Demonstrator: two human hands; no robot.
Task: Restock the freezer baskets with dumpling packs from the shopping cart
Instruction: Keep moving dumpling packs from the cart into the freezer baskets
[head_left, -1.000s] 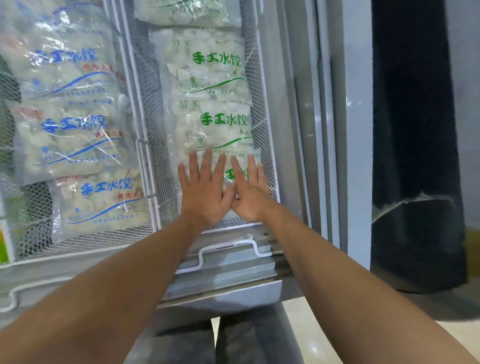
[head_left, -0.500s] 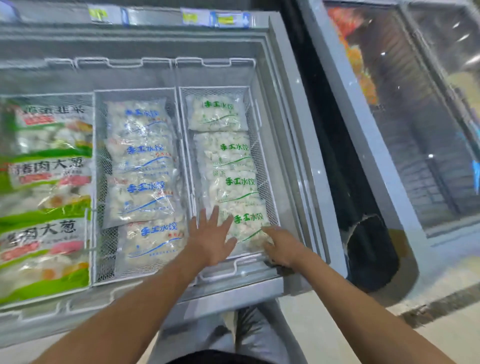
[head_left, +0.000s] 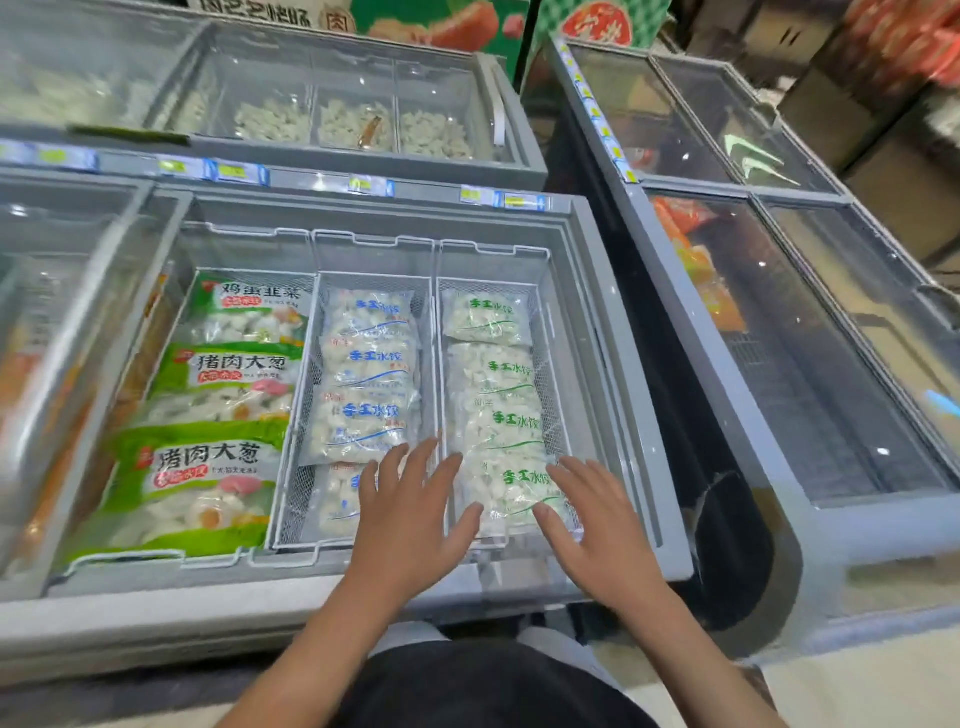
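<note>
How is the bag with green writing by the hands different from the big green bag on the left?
The nearest green-lettered pack is clear plastic with pale dumplings showing through; the big green pack is brightly printed with food pictures. The green-lettered pack is narrower and lies in the right wire basket, between the left hand and right hand; the big green pack lies far left, away from both hands. Both lie flat in the same freezer.

Spread hands (head_left: 509, 525) over green-lettered dumpling pack (head_left: 511, 491)
</note>
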